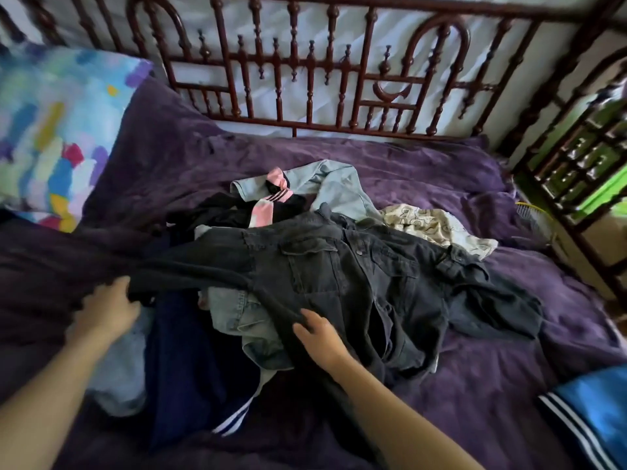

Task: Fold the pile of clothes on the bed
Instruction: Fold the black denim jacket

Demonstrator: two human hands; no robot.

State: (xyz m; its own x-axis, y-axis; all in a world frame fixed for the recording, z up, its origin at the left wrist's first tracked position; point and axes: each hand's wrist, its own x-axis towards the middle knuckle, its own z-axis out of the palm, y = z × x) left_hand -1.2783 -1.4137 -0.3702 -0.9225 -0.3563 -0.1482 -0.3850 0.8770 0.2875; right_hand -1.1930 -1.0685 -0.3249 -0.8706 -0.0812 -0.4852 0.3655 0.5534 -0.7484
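Now gripping the dark denim jacket point(356, 283) atop the pile point(230, 310).
Curls left hand point(105, 307) round a sleeve at 9 o'clock, pinches its fabric with right hand point(319, 334) at 6; best to lift clear, shake flat, align seams before creasing. Counts: two hands, one jacket at centre of the bed point(441, 171), one pale denim shirt point(339, 188) at 12, seemingly two pink socks point(268, 201), one cream print point(427, 228) at 2.

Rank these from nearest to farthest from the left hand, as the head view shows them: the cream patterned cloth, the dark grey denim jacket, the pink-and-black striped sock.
1. The dark grey denim jacket: the left hand grips its sleeve.
2. The pink-and-black striped sock: on the far side of the pile.
3. The cream patterned cloth: on the pile's far right edge.
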